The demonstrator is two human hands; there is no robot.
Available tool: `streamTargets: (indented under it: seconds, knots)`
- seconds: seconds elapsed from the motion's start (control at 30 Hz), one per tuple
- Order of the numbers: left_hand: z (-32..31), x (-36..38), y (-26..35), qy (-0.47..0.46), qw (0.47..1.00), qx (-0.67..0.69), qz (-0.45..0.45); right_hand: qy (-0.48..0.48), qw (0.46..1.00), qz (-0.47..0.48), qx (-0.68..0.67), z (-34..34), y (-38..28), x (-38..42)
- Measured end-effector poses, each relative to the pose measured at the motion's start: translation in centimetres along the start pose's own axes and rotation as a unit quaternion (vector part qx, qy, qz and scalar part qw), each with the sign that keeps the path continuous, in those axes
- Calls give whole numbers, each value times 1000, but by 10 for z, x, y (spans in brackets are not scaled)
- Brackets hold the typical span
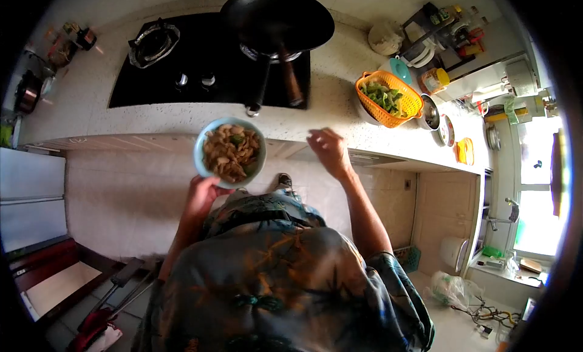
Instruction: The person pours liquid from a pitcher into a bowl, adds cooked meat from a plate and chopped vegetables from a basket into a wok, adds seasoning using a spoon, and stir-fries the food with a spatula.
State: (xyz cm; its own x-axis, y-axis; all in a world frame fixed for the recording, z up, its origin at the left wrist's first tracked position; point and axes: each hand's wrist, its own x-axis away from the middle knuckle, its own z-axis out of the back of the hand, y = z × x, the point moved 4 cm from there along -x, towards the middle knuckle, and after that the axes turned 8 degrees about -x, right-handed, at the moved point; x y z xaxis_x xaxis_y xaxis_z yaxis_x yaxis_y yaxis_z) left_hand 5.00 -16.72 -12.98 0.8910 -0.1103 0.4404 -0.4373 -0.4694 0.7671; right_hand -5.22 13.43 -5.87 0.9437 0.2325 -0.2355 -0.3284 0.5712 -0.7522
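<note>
My left hand (203, 195) grips the near rim of a pale blue bowl (199, 147), in front of the counter edge. Cooked, sliced meat-like pieces (228, 155) with bits of green fill the bowl. To the right, my right hand (330, 150) hovers by the counter edge, fingers loosely bent and apart, with nothing visible in it. Ahead of both hands, a black wok (273, 15) sits on the right burner, its handle pointing toward me. A wooden-handled utensil (290, 79) rests in the wok; its head cannot be made out.
The black cooktop (200, 54) has a second burner (154, 44) at left. On the right counter stand an orange basket of green vegetables (382, 100), metal bowls (430, 112) and a yellow-lidded jar (433, 80). A sink tap (510, 212) is farther right. Long-handled tools (115, 291) lean behind at left.
</note>
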Motion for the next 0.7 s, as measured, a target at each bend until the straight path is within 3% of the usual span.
streamTargets:
  seconds: [0.07,0.33,0.47,0.7]
  knots:
    - [-8,-10,-6,-8,1000,-9,17,-26,996,-65,-59,-1,8,11]
    - [-57,-49,-28,-11,1000,-18,6,-47,997,-57,-31,34,58,36]
    - [-56,-70,-54,2,999,-49,10,-89,991,-102,-6,51,90,44]
    - [-70,-76,-65,32,999,15,-4,-69,995,-64,-29,55,103,44]
